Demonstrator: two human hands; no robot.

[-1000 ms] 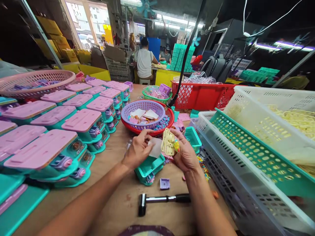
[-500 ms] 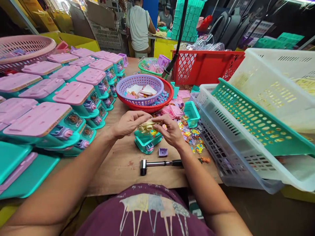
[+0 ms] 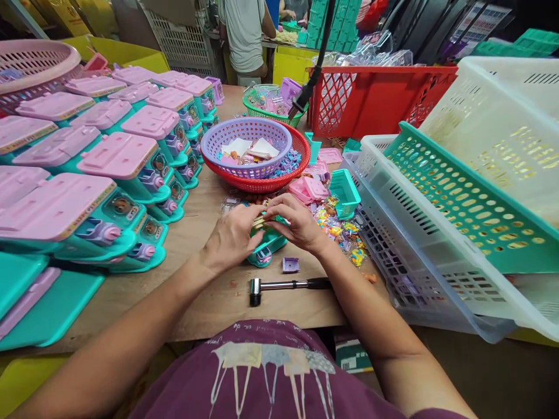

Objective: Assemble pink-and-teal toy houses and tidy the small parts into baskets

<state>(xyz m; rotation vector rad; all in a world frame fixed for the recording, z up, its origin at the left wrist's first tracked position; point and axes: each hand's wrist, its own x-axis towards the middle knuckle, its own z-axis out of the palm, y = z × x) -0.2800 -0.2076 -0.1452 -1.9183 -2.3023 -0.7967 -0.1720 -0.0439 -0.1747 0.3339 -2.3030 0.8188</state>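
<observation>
My left hand and my right hand meet above a teal plastic toy box, fingers closed round a small pale yellow plastic part. Most of that part is hidden by my fingers. The open box stands on the table under my hands, its front fitting partly showing. Just nearer to me lies a small purple plastic piece. A hammer with a metal shaft and black grip rests across the wood, close to my right forearm.
Rows of stacked teal boxes with pink lids fill the left. Ahead sit a purple basket and a red crate. Small bagged toy pieces and a teal tub lie right, beside white crates. A person sits beyond.
My hands have come closer together and turned round the pale yellow part, which is now more covered. My view has tilted slightly downward.
</observation>
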